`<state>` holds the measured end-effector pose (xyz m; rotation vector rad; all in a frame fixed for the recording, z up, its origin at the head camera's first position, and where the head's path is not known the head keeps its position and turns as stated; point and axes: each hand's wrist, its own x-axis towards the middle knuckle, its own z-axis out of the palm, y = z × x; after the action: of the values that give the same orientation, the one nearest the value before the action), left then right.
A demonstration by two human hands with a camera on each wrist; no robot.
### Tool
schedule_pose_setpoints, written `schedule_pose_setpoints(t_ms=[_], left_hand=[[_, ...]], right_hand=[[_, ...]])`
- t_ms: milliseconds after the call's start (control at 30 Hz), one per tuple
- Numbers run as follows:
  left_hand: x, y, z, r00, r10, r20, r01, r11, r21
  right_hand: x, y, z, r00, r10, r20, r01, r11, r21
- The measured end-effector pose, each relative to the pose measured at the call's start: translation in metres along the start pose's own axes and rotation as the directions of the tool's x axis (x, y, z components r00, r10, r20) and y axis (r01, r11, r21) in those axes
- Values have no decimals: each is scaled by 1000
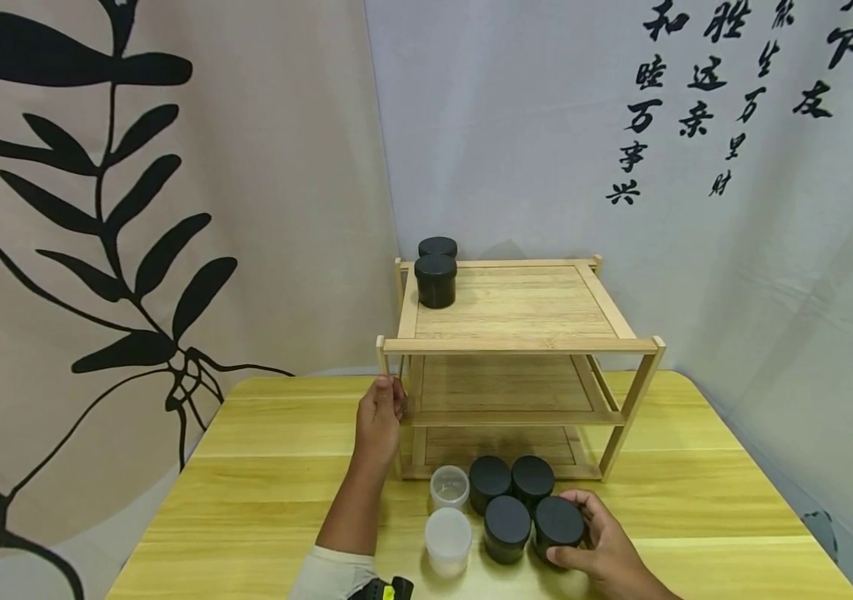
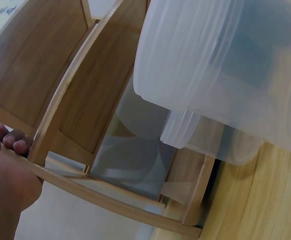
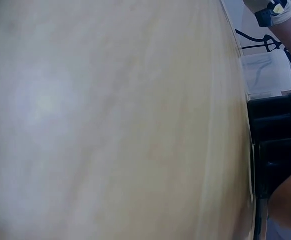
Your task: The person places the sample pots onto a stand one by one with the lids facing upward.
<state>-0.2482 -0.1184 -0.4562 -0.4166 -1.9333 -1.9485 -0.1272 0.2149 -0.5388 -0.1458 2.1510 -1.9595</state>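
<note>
My left hand (image 1: 379,425) grips the left front post of a three-tier wooden rack (image 1: 524,346); the left wrist view shows its fingers (image 2: 16,142) curled round the post. At the table's front, my right hand (image 1: 608,546) holds a black lidded jar (image 1: 558,522) between thumb and fingers. That jar stands at the right front of a group with other black jars (image 1: 506,527). Left of them stand two translucent jars, one frosted (image 1: 447,535) in front and one clearer (image 1: 449,487) behind. Another two black jars (image 1: 436,282) sit on the rack's top tier, at its left side.
The rack stands on a yellow wood-grain table (image 1: 246,500), just behind the jar group. Its middle shelf (image 1: 509,383) and bottom shelf (image 1: 494,446) show bare wood. Behind the table hangs a pale curtain (image 1: 291,167) with black leaf prints and writing.
</note>
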Motion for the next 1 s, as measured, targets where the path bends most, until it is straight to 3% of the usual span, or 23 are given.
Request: schedule_pose_setpoints(t_ms=[400, 700, 1000], left_hand=[[-1, 1, 0, 1000, 3, -10, -3, 1000, 5], [-1, -1, 0, 1000, 15, -20, -14, 1000, 10], [0, 0, 0, 1000, 17, -18, -17, 1000, 5]], right_hand=[[-4, -10, -3, 996, -85, 7, 85, 994, 65], [-7, -20, -5, 973, -225, 50, 213, 961, 179], [-8, -29, -7, 958, -275, 78, 251, 940, 232]])
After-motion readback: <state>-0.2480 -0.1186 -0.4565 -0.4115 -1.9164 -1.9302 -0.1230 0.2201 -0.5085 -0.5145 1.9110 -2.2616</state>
